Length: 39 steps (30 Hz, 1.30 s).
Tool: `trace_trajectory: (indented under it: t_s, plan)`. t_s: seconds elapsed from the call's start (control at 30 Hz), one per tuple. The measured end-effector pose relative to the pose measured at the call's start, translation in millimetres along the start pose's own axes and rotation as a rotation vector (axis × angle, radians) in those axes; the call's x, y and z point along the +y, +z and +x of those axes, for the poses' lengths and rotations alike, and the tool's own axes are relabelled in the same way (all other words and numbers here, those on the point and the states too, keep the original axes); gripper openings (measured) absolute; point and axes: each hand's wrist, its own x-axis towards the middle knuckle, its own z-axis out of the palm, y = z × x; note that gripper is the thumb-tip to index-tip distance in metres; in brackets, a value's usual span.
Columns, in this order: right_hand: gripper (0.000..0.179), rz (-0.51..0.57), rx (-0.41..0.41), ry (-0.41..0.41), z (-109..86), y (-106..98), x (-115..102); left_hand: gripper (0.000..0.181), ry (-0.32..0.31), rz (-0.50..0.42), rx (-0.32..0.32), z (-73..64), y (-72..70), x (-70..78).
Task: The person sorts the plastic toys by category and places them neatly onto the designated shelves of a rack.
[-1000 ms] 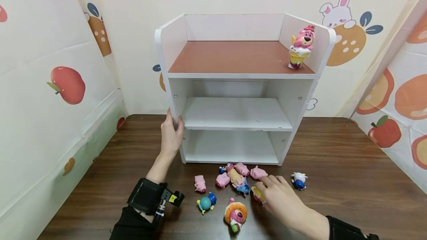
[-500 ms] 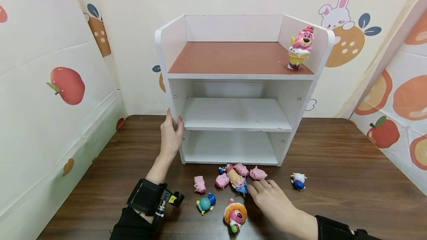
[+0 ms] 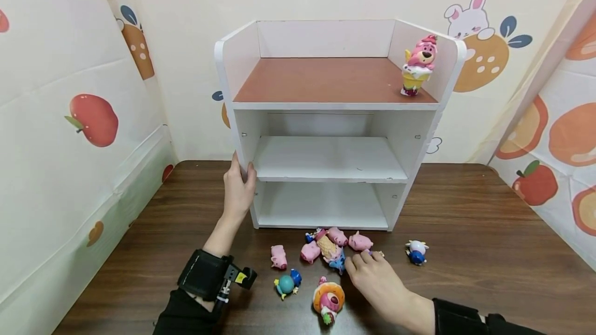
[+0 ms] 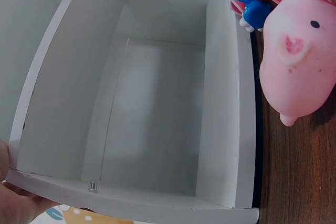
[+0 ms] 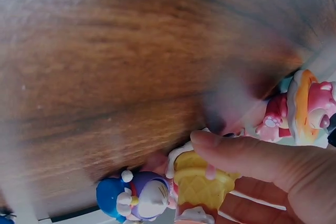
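Note:
My left hand grips the left side panel of a white three-level shelf unit, thumb at its front edge. In the right wrist view, my right hand holds a toy figurine with a yellow waffle cone low over the brown table, thumb across it and fingers behind. The head view mostly hides this figurine under the hand. Left of that hand lies a cluster of small toys, including pink pig figurines and a blue one. A pink bear figurine in an orange ring lies nearer me.
On the unit's top level stands a pink bear ice-cream figurine, at the right. A white-and-blue figurine lies on the table to the right. A lone pig and a teal figurine lie to the left.
My right hand has shifted left over the yellow-cone figurine, which showed beside the fingers a second ago and is now mostly covered. My left hand stays on the shelf unit.

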Motion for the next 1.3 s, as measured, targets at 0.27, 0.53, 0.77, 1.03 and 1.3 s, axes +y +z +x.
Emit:
trace_trajectory:
  t_s: [0.27,0.53,0.77,1.03,1.3]
  plan:
    - [0.02,0.209,-0.143,0.068,1.5,-9,8,0.039,-0.001,0.002,-0.006,1.3,0.8,-5.1]
    - [0.042,0.653,-0.341,0.191,2.9,-20,26,0.04,-0.013,-0.001,-0.013,1.4,0.9,-4.3]
    - [0.043,0.96,-0.242,0.206,-3.7,-11,35,0.04,-0.012,-0.003,-0.013,0.5,0.5,-3.8]
    - [0.046,1.339,-0.317,0.288,-10.1,0,40,0.04,-0.026,-0.007,-0.015,-0.5,0.2,-3.0]
    - [0.046,1.641,-0.354,0.246,-16.6,11,44,0.039,-0.014,-0.003,-0.008,-0.4,0.2,-3.5]
